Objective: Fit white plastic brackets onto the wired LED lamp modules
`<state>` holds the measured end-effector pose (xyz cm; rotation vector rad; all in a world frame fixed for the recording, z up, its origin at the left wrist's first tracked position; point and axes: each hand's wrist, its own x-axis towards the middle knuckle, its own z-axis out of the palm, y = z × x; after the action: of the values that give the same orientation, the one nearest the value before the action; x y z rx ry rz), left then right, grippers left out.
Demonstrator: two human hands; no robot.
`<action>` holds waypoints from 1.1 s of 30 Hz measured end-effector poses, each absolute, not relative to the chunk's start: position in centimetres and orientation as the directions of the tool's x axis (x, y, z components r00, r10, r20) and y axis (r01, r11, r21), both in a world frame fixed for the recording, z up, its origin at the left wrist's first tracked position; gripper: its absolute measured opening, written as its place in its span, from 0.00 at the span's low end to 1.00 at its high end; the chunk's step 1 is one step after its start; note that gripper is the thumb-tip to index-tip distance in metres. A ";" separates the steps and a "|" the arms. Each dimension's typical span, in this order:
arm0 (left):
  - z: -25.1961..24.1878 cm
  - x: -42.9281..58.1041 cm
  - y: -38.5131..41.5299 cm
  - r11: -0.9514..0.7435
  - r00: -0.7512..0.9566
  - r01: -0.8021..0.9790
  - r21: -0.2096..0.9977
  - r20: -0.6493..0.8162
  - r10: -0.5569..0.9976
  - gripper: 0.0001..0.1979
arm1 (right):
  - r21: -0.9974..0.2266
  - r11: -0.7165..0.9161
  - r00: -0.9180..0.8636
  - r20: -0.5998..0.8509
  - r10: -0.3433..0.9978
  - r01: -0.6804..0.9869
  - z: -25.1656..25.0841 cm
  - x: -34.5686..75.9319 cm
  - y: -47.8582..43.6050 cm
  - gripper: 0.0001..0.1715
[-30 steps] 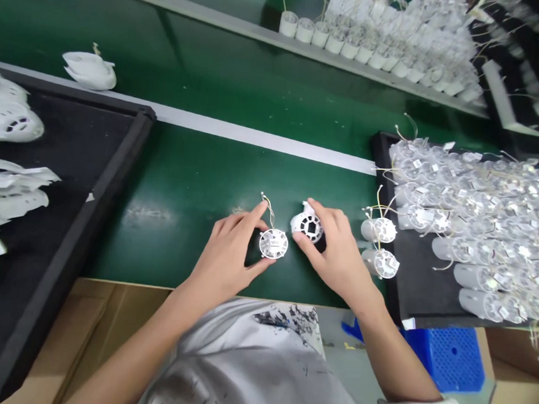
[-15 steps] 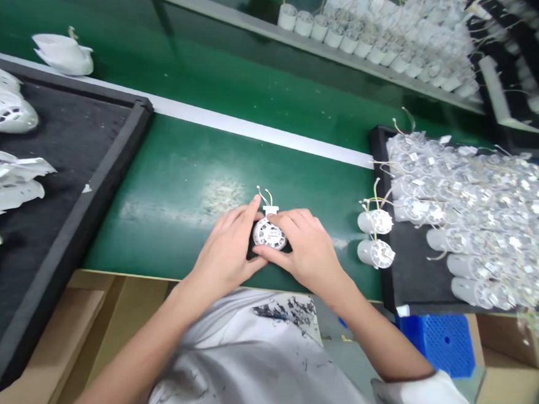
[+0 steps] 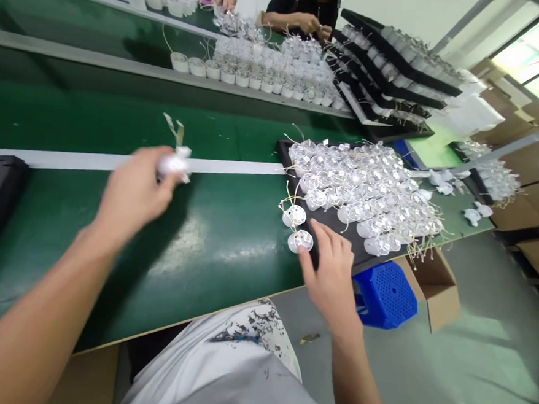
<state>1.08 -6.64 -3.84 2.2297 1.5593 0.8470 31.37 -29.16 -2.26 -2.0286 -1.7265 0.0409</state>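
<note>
Pinching a white plastic housing [image 3: 175, 162] in curled fingers, the left hand [image 3: 134, 194] is blurred with motion above the glossy green workbench [image 3: 191, 270], left of frame centre, and overlaps a pale strip [image 3: 69, 159] running across it. Thin wires [image 3: 173, 129] rise from the housing toward the top of the frame; its long axis is hard to tell through the blur and the fingers.

The right hand [image 3: 331, 274] is spread and holds nothing, at lower centre-right. Its thumb lies just beside the lower of two round, perforated white lamp modules [image 3: 300, 241], though any contact is hard to tell. The upper module [image 3: 294, 216] lies close above it. Both sit well to the right of the left hand's grip, far nearer the right hand, at the edge of a black foam tray [image 3: 352, 248].

The tray bears crowded rows of translucent cylinders [image 3: 366, 196] with paper tags and fine wires. Toward the top, a co-worker's hands [image 3: 306, 31] work behind a row of white cups [image 3: 227, 76]. A blue perforated plastic stool [image 3: 385, 294] stands on the floor at lower right.
</note>
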 end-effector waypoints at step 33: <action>-4.9 1.5 -20.5 -0.602 0.549 0.615 0.509 0.272 0.790 0.23 | -0.915 0.103 -0.145 0.050 0.988 0.390 -5.8 23.8 -24.3 0.09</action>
<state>1.48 -20.54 -4.92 2.4341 1.1521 0.6866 23.80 -24.33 -5.76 -1.3750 -1.6441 1.0256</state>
